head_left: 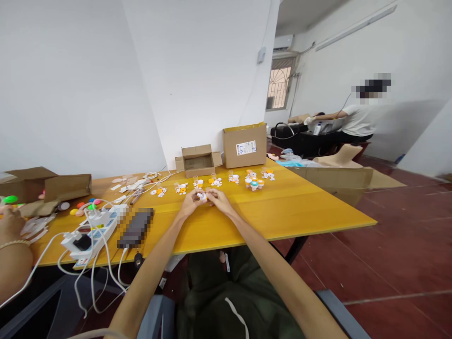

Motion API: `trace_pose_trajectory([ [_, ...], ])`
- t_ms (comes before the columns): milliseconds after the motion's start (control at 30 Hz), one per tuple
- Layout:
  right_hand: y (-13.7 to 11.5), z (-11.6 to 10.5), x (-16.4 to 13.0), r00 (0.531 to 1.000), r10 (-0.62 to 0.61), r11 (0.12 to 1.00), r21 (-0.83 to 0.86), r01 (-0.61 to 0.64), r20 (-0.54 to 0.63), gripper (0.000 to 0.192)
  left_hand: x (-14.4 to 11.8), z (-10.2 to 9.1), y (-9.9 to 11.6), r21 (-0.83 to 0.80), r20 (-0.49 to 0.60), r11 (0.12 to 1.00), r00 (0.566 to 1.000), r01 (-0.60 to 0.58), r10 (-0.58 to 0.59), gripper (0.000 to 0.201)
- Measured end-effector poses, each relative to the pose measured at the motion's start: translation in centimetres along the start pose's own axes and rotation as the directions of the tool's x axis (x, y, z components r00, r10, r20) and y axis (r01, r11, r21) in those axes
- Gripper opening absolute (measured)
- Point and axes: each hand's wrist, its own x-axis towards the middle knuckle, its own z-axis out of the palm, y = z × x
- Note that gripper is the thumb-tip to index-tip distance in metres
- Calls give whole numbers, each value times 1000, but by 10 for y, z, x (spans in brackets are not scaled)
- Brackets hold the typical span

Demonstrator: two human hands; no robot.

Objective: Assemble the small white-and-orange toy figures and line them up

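Hands meet at the middle of the yellow table: left hand and right hand both have fingers pinched on one small white toy piece between them. At twelve o'clock from it runs a row of little toy figures, with an open cardboard box beyond. At nine o'clock lies a white power strip tangled with cables. Another person's arm shows farther left.
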Motion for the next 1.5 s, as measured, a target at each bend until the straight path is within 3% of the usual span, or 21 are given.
trace_pose_trajectory([
  [100,2,-1,1,997,65,987,148,-69,33,28,-2,0,1,-49,-10,999,1000,-4,3,42],
  [233,0,-3,2,993,108,970,215,-116,50,35,-2,1,4,-65,-8,998,1000,-23,23,40],
  [733,-1,-4,1,993,105,976,186,-114,58,39,-1,3,7,58,-13,991,992,-121,122,31],
  [1267,3,-1,3,990,141,955,263,-137,5,43,-3,6,4,103,-69,991,993,-85,92,27],
  [1500,-2,2,-2,988,157,947,283,-150,1,46,-3,6,-3,146,-62,980,988,-134,144,24],
])
